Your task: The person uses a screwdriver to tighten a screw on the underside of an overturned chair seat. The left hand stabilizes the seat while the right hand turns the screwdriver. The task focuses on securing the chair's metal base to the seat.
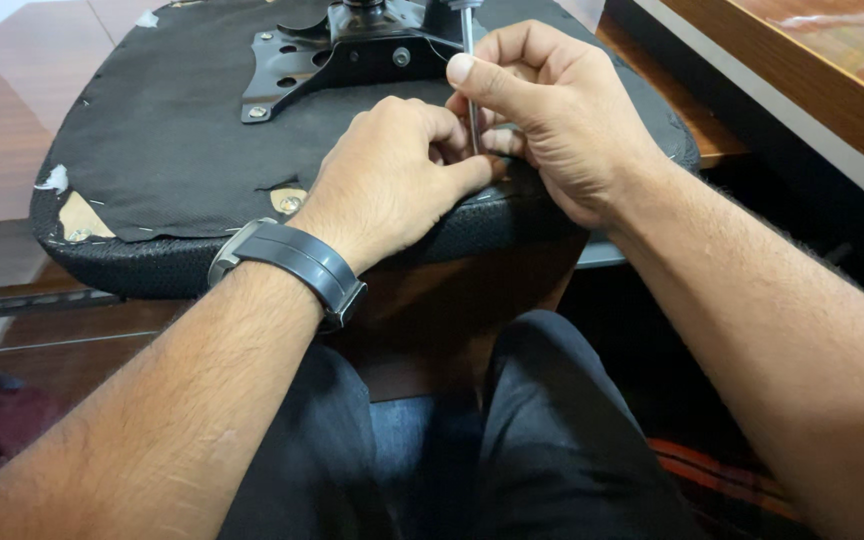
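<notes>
The upturned office chair seat (182, 150), covered underneath in black fabric with a mesh-textured padded edge, lies in front of you on the reddish-brown wooden floor (2, 130), its near edge over your knees. Bolted to the middle of its underside is a black metal mounting plate (352, 50) with several bolt heads showing. The fabric is torn in a few spots near the front edge, baring pale wood and a small metal fastener (290, 203). To your right runs a wooden table (802, 60) with a pale edge. Your right hand (562, 120) is closed around the thin silver shaft of a screwdriver (471, 90), thumb pressed against it, holding it upright with the tip down at the seat's near edge. Your left hand (392, 170), a dark grey wristband (297, 265) on its wrist, is curled into a loose fist just beside the tip, its fingers pinching at the fabric there; what they grip is hidden.
</notes>
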